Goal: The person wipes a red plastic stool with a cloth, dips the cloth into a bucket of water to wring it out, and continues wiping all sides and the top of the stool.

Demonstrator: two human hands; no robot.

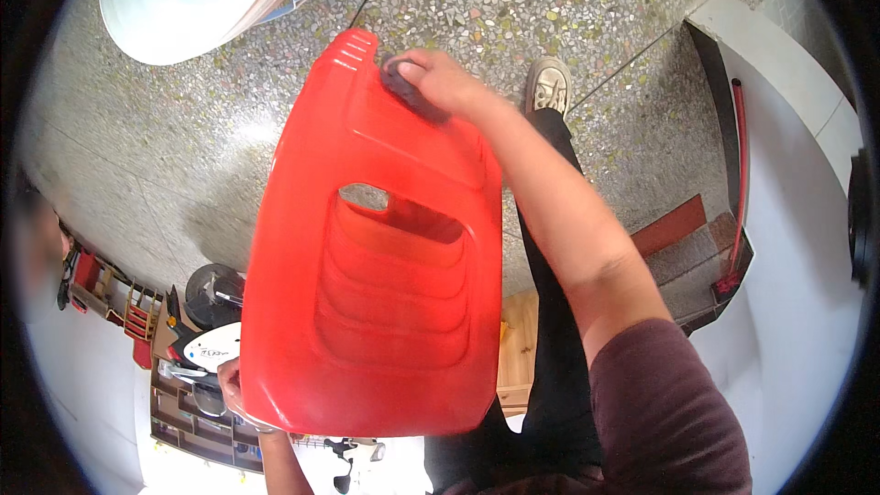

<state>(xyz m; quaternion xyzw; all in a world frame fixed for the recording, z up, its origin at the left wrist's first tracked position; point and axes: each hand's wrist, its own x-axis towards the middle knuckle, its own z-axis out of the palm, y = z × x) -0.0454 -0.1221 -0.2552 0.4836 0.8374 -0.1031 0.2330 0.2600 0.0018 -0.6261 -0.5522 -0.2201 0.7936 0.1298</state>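
Note:
A red molded plastic stool or chair (378, 385), with a slotted, ribbed recess in its face, is held tilted in front of me. My left hand (232, 385) grips its lower left edge, and most of the fingers are hidden behind the plastic. At the upper part, my right hand (440, 82) presses a dark cloth or pad (416, 97) against the red surface beside a ridged corner. The right arm reaches along the stool's right side.
A large whitish plastic tub (185, 7) stands at the upper left on the speckled terrazzo floor (467, 0). My shoe (549, 86) is right of the stool. A broom (739, 172) leans by the right wall. A motor scooter (213, 344) and shelves (196, 426) are lower left.

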